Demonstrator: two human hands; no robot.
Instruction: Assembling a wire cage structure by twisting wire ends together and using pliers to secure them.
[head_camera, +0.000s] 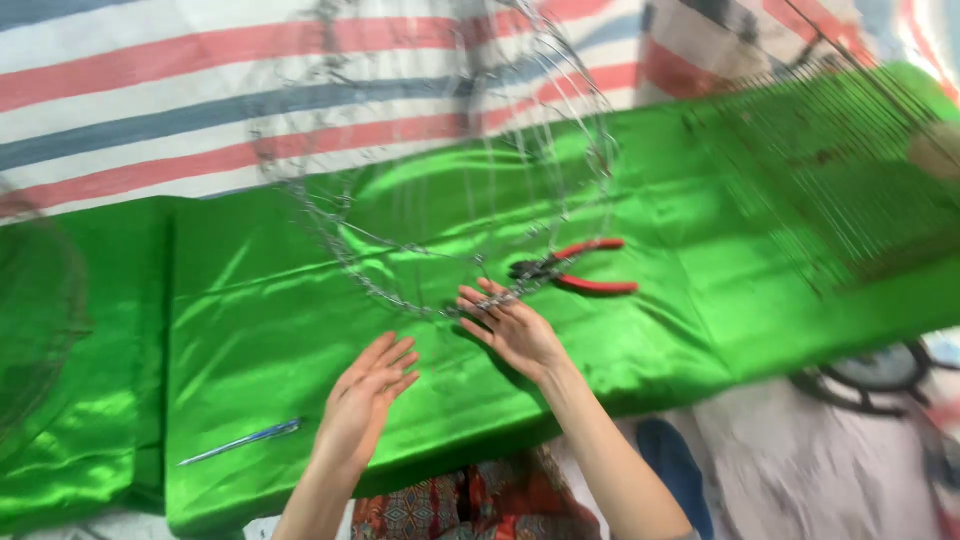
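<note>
R hand (515, 335) open, fingertips on wire frame (440, 200) rim; L hand (365, 395) open, holding nothing. Risk — frame tipping or twisted wire snagging fingers w/ no real grip. Red pliers (575, 270) lay close by.

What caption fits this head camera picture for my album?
Two bare hands, left hand and right hand, reach toward a wire frame beside red-handled pliers on green cloth.

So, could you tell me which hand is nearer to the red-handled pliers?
Right. The right hand lies just below-left of the red-handled pliers; the left hand is farther left and lower.
</note>
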